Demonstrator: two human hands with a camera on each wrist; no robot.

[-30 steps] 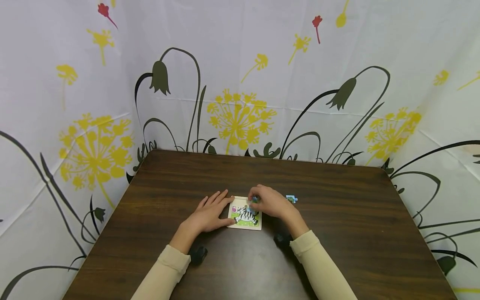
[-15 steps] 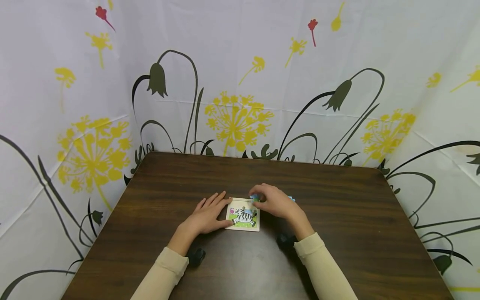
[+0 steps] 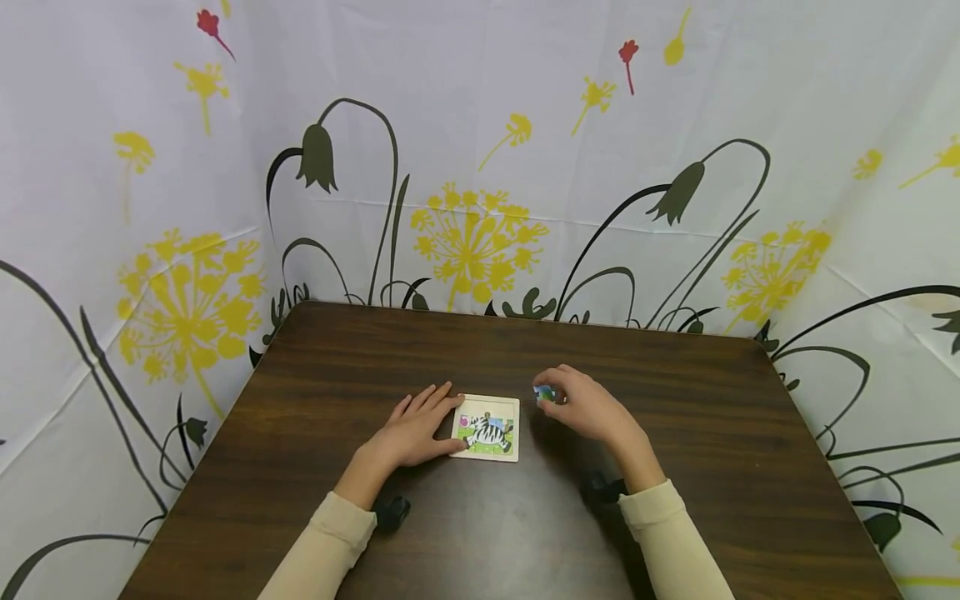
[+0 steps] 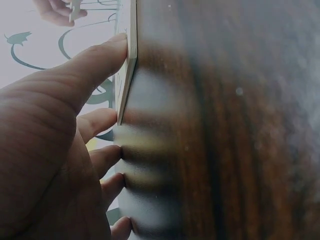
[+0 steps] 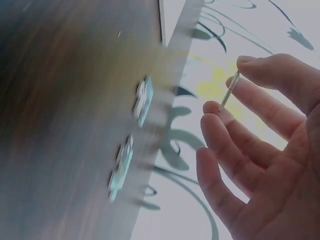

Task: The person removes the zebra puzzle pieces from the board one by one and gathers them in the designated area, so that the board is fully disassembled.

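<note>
A square wooden puzzle board [image 3: 491, 407] with a zebra picture lies on the table; its upper strip shows pale bare wood. My left hand [image 3: 416, 429] spreads over its left side, thumb at the lower corner and forefinger at the upper one. In the left wrist view the thumb [image 4: 100, 60] rests against the board's edge. Right of the board, my right hand [image 3: 592, 408] pinches a blue-green puzzle piece [image 3: 545, 394] above the table. The right wrist view has this piece edge-on between thumb and fingertips, the other fingers loosely bent.
Two loose puzzle pieces, one nearer the board [image 5: 143, 101] and a greenish one [image 5: 121, 169], lie on the table in the right wrist view. The dark wooden table [image 3: 675, 458] ends at a flower-patterned white curtain [image 3: 480, 108].
The right hand has lifted the puzzle piece off the board's upper right corner and moved right with it. The left hand stays on the board.
</note>
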